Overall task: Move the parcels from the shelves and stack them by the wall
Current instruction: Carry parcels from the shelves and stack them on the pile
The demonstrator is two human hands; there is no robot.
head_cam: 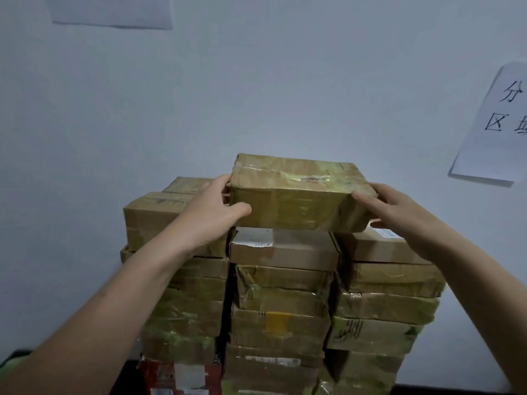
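Head view: a taped brown parcel tops the stacked parcels against the pale grey wall; the left hand and right hand hold its ends, fingers curled round them; a printed paper sheet hangs on the wall at right.

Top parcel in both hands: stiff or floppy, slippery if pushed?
Probably stiff: the top parcel keeps straight edges though left hand and right hand hold only its ends. Its glossy tape wrap may slide easily. It looks wider than the middle stack below, so it might tip if placed off-centre.
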